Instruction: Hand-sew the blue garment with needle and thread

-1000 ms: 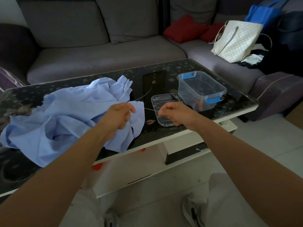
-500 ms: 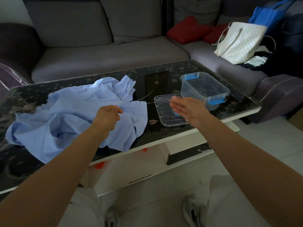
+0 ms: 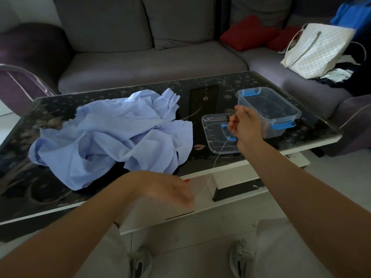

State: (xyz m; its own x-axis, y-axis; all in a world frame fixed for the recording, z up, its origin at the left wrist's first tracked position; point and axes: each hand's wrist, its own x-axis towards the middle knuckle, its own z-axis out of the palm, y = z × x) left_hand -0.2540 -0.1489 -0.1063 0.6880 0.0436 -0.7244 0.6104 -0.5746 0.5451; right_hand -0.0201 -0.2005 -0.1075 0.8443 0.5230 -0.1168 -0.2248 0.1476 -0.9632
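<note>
Nearest the camera, the left hand [image 3: 166, 189] hangs blurred off the surface [image 3: 200, 199] edge, apparently pinching the thread [image 3: 218, 157]; its grip I cannot tell. Farther out, the right hand [image 3: 244, 127] pinches the thread's upper end above a clear lid [image 3: 212, 135]. Pulled harder, the fine strand could snap or slip free. Beyond, the blue garment [image 3: 112, 137] lies crumpled, unstitched, left of the clear box [image 3: 269, 109].

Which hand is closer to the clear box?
Right. The right hand is raised just in front of the clear box, overlapping its near side. The left hand is low at the table's near edge, well away.
</note>
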